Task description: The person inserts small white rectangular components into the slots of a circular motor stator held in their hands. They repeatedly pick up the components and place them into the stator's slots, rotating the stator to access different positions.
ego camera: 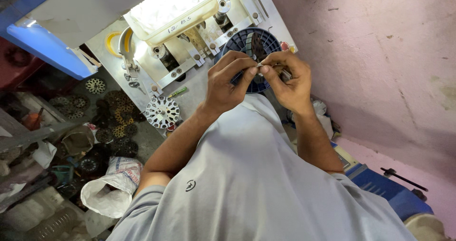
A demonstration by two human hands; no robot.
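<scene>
I see my left hand (227, 81) and right hand (288, 81) raised together over the grey surface (197, 86), fingertips meeting on a small pale strip (260, 66) pinched between thumbs and forefingers of both. It sits just in front of the dark blue slotted wheel (251, 46) on the machine. I judge the strip thin, light and easily bent, perhaps slippery, so I would keep the grip at its ends with fingertips only and press gently. My right hand seems to cradle more small pieces in its palm, though I cannot tell what they are. Behind stands a translucent plastic tray (173, 10); to the left lies a white toothed disc (162, 111) and a small green tool (178, 92). Lower left, dark stamped discs (116, 120) and a white sack (111, 188) crowd the floor.
</scene>
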